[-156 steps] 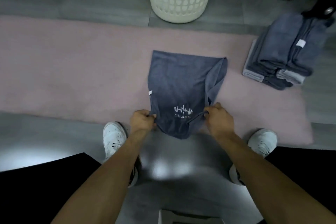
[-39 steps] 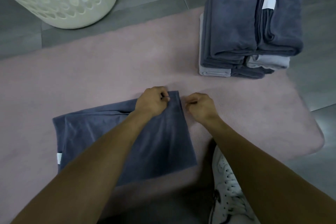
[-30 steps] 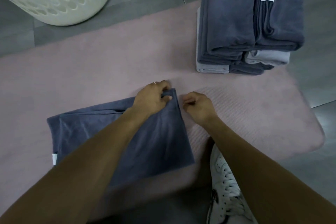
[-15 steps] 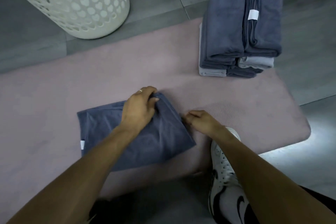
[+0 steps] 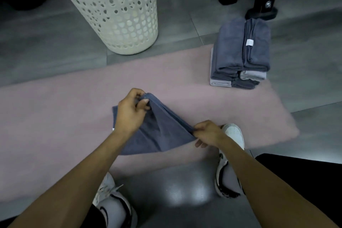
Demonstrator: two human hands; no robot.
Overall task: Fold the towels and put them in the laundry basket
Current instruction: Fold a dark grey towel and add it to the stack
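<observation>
Folded towel mid-mat, near centre. My left hand pinches its far right corner, right hand pinches the near right corner, raising that edge, likely for another fold. Laundry basket waits far left

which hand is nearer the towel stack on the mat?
Right. The right hand pinches the near right corner of the blue towel, below and left of the towel stack. The left hand grips the far corner, further left of the stack.
</observation>
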